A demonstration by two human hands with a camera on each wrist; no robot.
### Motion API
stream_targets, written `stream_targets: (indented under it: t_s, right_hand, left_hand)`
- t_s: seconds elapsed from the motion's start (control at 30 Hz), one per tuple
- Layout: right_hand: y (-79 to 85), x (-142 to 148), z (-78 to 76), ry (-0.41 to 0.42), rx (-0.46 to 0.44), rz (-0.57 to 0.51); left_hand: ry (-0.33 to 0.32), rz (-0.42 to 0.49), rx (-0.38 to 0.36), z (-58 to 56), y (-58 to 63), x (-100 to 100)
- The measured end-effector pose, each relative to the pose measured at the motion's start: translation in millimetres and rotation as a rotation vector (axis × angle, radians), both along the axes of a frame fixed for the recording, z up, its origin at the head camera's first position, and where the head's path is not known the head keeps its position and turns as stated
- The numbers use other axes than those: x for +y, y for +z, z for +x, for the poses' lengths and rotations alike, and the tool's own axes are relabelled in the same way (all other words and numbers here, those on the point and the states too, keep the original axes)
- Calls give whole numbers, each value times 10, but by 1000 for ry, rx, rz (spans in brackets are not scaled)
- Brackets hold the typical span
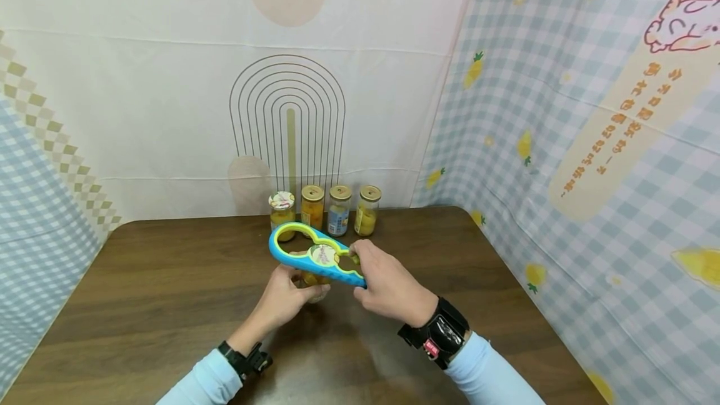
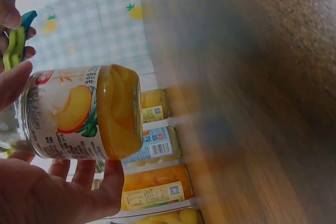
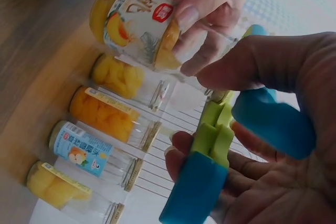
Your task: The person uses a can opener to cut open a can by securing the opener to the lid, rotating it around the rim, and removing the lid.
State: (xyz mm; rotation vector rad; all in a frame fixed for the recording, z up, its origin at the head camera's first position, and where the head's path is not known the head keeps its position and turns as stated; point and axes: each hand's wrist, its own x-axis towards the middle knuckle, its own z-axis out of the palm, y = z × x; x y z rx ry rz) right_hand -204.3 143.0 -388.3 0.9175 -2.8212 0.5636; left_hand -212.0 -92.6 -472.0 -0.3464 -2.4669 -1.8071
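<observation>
My left hand [image 1: 287, 295] grips a glass jar of peaches [image 2: 79, 114] round its side, the fingers below the label and the thumb near its neck in the left wrist view. The label carries a peach picture; orange fruit shows at the base. Over the jar's top lies a blue and lime-green jar opener [image 1: 274, 246], with the pale printed lid [image 1: 323, 254] showing through its middle opening. My right hand [image 1: 394, 283] holds the opener's right end, thumb on one blue arm [image 3: 273, 124] and fingers round the other. In the head view the opener hides much of the jar.
Several fruit jars stand in a row at the table's back edge: one with a printed white lid [image 1: 282, 200], an orange-filled one [image 1: 312, 208], a blue-labelled one [image 1: 339, 220] and a yellow-filled one [image 1: 367, 217]. Cloth hangings [image 1: 169, 111] rise behind and beside the brown table [image 1: 169, 280].
</observation>
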Motion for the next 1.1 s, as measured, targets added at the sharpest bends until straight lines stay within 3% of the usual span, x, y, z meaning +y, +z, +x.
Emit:
stream_targets:
  t_s: [0.3, 0.43, 0.77, 1.1]
  right_hand:
    - [-51, 21, -110, 31, 33, -5]
    - [-88, 51, -171, 57, 89, 4]
    - [-99, 113, -249, 118, 125, 33]
    - [-143, 145, -256, 127, 115, 32]
  left_hand:
    - [-54, -3, 14, 17, 2, -37]
    - [-104, -31, 35, 26, 12, -74]
    - [-235, -43, 89, -1, 25, -165]
    - [-261, -48, 56, -12, -8, -154]
